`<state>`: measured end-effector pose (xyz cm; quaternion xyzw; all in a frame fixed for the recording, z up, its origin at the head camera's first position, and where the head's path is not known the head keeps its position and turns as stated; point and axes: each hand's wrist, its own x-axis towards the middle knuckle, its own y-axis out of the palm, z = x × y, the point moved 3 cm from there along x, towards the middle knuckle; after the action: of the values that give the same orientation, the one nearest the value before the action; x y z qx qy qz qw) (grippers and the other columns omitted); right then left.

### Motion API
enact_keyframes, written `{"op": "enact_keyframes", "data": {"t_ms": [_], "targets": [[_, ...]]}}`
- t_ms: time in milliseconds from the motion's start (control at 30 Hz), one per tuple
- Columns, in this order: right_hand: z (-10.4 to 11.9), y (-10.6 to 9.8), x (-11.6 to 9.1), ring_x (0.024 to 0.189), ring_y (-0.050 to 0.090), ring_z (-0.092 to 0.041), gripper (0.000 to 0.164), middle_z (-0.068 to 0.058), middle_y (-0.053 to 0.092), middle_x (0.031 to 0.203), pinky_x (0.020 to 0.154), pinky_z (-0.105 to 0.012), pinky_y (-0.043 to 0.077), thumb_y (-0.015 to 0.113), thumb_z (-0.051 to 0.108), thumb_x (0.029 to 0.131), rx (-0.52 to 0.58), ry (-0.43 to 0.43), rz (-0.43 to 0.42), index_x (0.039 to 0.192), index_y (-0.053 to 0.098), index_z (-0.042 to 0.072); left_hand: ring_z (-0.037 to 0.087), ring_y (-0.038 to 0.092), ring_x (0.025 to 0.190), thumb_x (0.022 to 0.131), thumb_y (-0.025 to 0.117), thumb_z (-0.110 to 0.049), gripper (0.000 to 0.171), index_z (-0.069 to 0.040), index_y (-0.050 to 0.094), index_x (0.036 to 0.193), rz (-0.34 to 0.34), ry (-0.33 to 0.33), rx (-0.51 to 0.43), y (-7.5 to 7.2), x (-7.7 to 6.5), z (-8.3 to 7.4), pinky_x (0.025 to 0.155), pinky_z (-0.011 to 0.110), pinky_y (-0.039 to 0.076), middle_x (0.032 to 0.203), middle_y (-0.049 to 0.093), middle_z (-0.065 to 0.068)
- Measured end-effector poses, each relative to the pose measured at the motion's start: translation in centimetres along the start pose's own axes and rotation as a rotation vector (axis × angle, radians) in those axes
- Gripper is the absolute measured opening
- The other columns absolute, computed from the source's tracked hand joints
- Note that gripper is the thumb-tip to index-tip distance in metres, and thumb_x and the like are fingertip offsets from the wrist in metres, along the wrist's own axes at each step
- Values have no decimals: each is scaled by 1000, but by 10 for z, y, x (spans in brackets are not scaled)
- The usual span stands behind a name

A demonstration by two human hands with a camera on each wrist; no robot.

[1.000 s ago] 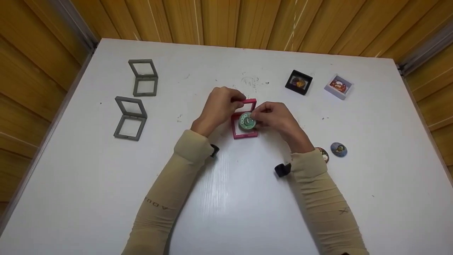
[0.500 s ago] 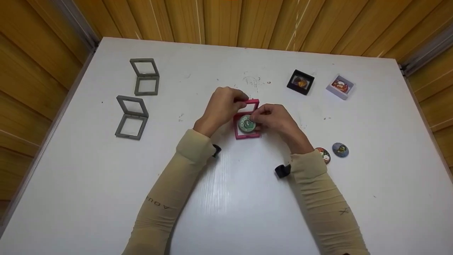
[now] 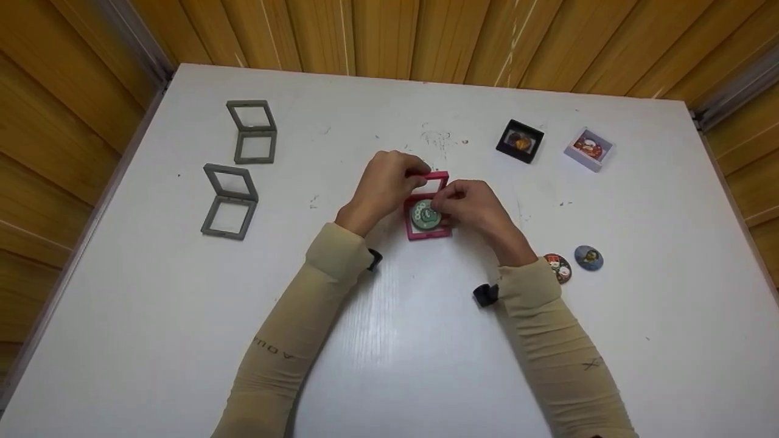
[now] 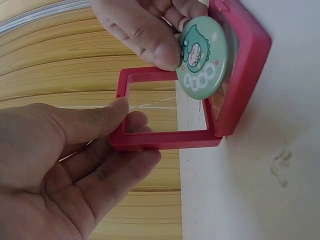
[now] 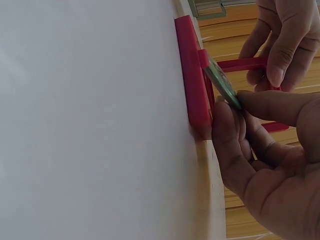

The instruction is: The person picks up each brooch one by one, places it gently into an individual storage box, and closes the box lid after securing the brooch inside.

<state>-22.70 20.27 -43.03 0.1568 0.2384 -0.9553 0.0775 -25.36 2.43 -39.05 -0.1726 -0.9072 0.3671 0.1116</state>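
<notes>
A pink hinged display frame stands opened on the white table, its lower half flat and its lid raised. My left hand pinches the lid's edge between thumb and fingers; the left wrist view shows the lid's clear window. Between thumb and fingertips my right hand holds a round green pin badge with a cartoon dinosaur on it. The badge is tilted over the lower half, one edge right at the frame's inner side, as the right wrist view shows of the badge.
Two grey hinged frames stand opened at the left. A black frame and a pale lilac frame, each holding a badge, lie at the back right. Two more badges, a blue one and a dark patterned one, lie by my right forearm.
The green badge has come down slightly in the head view, lower into the pink frame's bottom half. Both hands keep their hold; the whole scene has shifted slightly right in view.
</notes>
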Motion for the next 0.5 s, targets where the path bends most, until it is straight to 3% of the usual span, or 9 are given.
{"op": "enact_keyframes", "data": {"t_ms": [167,500], "targets": [[0,0,0,78,68,-18,14,-10,69,97,69,-24,56,73,12,97,-10,-15,-1,101,72,-1,18,71,102,102,73,-7,17,-5,82,117,-2,39,13,0,0,0,91,27,56,111,79,7],[2,1,-1,79,64,-17,16,-10,69,98,66,-24,53,72,13,96,-96,-30,-24,103,72,-2,18,71,103,102,72,-8,18,-6,82,117,0,50,32,0,1,1,93,26,55,113,79,7]]}}
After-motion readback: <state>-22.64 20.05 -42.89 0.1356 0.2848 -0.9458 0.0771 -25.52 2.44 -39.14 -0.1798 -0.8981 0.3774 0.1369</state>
